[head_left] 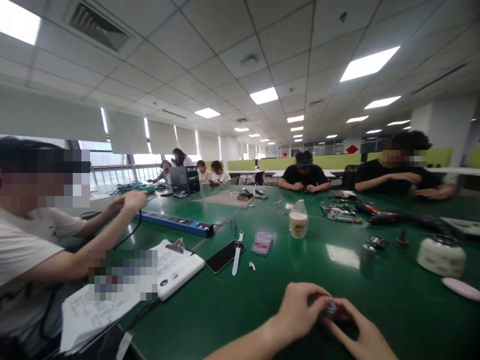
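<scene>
I am watching a person at a green table (232,315), and I take the cup in its clear bag (299,227) as my landmark. On the near side of the cup, a little to its right, the person's left hand (298,310) and right hand (360,327) meet over a small round metal part (330,308). It sits between the fingertips of the 2 hands: the left thumb and forefinger close on its left side, and the right thumb and forefinger curl round it from the right. Its lower edge is too dim for me to make out.

To the right of the cup and nearer stands a metal cylinder (368,253), just beside a dark square part (377,242). Farther right of the cup is a pale jar (441,257), with a pink oval thing (462,289) near it. Left of the cup lie an earbud (252,266), a watch (237,257) and a phone (221,257), the watch touching the phone. Beyond the cup, 2 people in black shirts sit with their hands raised or on the table.
</scene>
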`<state>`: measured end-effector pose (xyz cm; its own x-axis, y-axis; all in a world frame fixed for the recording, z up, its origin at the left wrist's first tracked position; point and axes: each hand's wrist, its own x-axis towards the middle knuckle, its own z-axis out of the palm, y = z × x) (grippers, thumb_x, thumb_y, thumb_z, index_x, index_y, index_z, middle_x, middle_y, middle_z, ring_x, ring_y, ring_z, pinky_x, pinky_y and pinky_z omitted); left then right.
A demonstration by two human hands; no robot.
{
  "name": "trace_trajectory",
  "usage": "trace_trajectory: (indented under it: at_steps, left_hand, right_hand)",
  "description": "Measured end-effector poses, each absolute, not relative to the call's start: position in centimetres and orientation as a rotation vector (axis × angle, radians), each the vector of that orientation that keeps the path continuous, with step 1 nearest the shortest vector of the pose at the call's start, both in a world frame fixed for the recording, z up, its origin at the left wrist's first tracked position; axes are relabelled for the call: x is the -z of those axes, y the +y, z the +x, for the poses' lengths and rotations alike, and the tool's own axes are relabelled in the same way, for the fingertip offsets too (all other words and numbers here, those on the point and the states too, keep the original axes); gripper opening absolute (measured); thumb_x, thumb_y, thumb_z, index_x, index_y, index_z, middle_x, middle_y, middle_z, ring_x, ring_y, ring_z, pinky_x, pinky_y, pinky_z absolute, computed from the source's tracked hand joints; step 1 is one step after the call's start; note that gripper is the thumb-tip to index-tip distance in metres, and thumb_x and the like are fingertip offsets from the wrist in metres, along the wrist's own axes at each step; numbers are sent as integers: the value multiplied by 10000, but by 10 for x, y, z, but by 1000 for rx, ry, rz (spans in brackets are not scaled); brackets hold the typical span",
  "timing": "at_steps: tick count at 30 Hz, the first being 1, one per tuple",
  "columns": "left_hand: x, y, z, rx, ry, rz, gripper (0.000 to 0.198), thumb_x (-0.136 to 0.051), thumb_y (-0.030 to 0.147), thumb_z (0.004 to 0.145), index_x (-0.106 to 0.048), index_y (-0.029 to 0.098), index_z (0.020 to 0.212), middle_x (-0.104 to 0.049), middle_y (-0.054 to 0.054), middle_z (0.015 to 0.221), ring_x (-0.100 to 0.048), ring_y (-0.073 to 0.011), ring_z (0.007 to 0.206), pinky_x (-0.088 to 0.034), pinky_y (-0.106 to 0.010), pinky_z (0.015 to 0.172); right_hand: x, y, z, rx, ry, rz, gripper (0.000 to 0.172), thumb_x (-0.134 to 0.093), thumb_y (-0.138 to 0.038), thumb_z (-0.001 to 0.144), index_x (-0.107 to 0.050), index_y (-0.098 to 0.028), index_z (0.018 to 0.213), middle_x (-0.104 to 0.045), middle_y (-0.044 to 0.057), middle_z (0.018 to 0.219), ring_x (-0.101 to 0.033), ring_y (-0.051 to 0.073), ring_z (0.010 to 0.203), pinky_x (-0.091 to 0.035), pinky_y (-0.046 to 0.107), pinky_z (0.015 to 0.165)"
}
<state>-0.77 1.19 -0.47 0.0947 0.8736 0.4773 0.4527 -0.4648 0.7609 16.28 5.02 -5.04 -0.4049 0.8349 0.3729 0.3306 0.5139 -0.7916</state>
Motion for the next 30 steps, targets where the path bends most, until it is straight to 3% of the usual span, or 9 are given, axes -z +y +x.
trace_trajectory:
  at_steps: [19, 25, 30]
  left_hand:
    - [-1, 6, -7, -1218, 1304, 2065, 269, -522, 297, 886, -721, 192, 1035, -741, -34, 966, -666, -165, 872, -491, -237, 786]
    - [2, 5, -9, -1253, 1259, 2105, 295, -515, 305, 899, -715, 194, 1086, -712, -60, 1058, -644, -178, 953, -477, -263, 863]
    - [8, 5, -7, -1270, 1246, 2050, 312, -481, 292, 915, -700, 210, 1120, -696, -61, 1012, -635, -173, 915, -485, -264, 819]
  right_hand:
    - [42, 42, 163, -826, -2014, -944, 267, -638, -372, 778, -599, -225, 997, -714, 69, 998, -681, 234, 901, -546, 330, 842]
    - [40, 41, 170, -840, -1925, -946, 455, -591, -428, 801, -479, -224, 1191, -651, 104, 1149, -664, 234, 978, -528, 360, 910]
    - [38, 45, 168, -889, -1844, -984, 464, -527, -514, 830, -502, -224, 1191, -647, 114, 1170, -635, 251, 1057, -488, 393, 971]
